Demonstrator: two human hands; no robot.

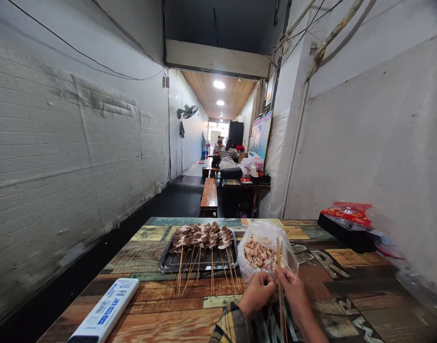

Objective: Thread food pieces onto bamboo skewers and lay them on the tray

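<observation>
My right hand [293, 290] is closed around a few thin bamboo skewers [278, 250], which stand nearly upright in the view. Close beside it, my left hand [256, 293] has its fingers curled into a pinch; whatever they hold, if anything, is hidden. Just beyond both hands lies an open clear plastic bag [290, 238] with many small pale pieces of meat [259, 255] in it. To the left, a dark metal tray [163, 264] carries several loaded skewers of brownish meat [200, 236], their bare sticks pointing toward me over the tray's near edge.
A long white box with blue print [107, 307] lies at the table's left. A black tray with red packaging [347, 233] sits at the right by the wall. Beyond the wooden-patterned table [161, 309] are a bench [209, 193], another cluttered table and people seated farther back.
</observation>
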